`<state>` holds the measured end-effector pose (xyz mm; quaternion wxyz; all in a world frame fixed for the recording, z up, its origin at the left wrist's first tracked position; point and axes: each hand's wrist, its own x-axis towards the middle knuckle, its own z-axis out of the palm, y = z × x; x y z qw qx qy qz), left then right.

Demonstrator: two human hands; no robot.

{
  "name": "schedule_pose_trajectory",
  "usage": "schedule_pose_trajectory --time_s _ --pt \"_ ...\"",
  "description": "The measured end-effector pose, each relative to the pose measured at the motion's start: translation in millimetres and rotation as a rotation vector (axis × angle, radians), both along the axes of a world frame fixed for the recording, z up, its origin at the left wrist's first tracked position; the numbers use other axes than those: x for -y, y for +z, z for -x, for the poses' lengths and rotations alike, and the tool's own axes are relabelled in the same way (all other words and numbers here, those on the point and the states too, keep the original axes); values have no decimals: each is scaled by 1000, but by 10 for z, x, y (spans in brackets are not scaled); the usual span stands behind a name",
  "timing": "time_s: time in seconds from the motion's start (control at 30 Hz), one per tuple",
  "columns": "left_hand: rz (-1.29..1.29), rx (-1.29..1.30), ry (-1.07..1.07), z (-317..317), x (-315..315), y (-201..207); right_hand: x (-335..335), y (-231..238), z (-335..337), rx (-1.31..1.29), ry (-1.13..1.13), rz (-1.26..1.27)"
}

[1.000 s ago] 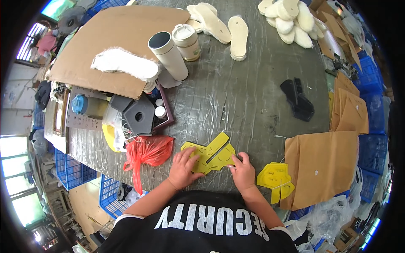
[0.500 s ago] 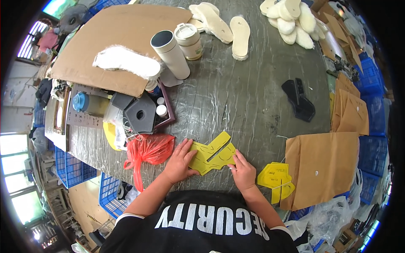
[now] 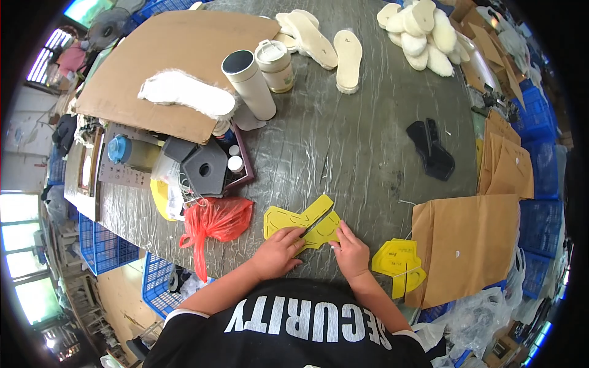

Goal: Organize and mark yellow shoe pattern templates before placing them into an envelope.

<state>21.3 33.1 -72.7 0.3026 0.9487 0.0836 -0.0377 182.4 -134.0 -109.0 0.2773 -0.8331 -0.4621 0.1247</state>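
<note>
While your 2 hands have held nearly the same spots over the last second, the flat yellow angular pattern pieces (image 3: 302, 223) have hardly shifted on the dark wrinkled tabletop (image 3: 356, 141), just ahead of your chest. Left hand (image 3: 277, 253) lies flat, fingers spread, pressing down the near-left piece. Right hand (image 3: 351, 250) pinches the right edge with its fingertips. Judgement: alignment is being fine-tuned, not finished. 1 more stack of yellow cut pieces (image 3: 399, 262) waits beside the brown paper envelope (image 3: 469, 245).
</note>
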Motion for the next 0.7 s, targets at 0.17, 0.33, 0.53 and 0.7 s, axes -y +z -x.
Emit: schedule_pose_trajectory --time_s 0.17,0.33,0.53,0.7 --pt "13 154 18 -90 39 -203 13 -53 -7 77 23 -56" --pt "33 338 46 -71 109 -416 40 -90 -24 61 27 -92" --pt "63 425 108 -47 157 -509 28 5 -21 47 55 -49" --pt "35 500 146 -49 159 -531 -59 240 -89 -22 13 1"
